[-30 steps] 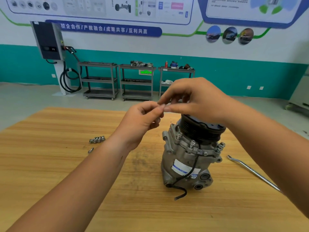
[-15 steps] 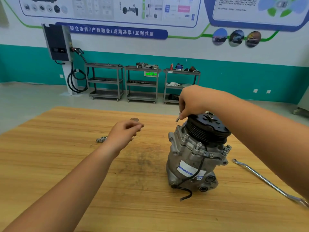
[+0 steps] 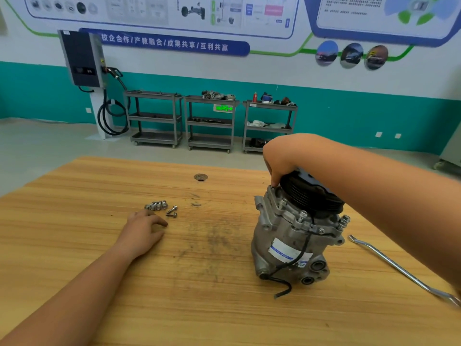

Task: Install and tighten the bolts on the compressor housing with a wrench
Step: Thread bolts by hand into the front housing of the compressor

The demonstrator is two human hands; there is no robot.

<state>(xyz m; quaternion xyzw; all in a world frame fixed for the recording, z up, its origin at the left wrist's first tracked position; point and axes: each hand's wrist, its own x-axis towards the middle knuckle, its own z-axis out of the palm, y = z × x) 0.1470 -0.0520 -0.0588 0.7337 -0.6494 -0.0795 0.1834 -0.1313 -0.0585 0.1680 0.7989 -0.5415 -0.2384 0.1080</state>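
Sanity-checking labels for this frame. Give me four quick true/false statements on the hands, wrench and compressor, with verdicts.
1. The long silver wrench lies on the wooden table, in no hand's grip. True.
2. The left hand steadies the grey metal compressor. False: it rests on the table beside the loose silver bolts.
3. The right hand has its fingertips at the compressor's top flange, beside the black ribbed pulley. True.
4. The compressor lies on its side. False: it stands upright, pulley on top.

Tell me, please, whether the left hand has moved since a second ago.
Yes. The left hand has dropped leftward, away from the compressor, down to the table beside the loose bolts.
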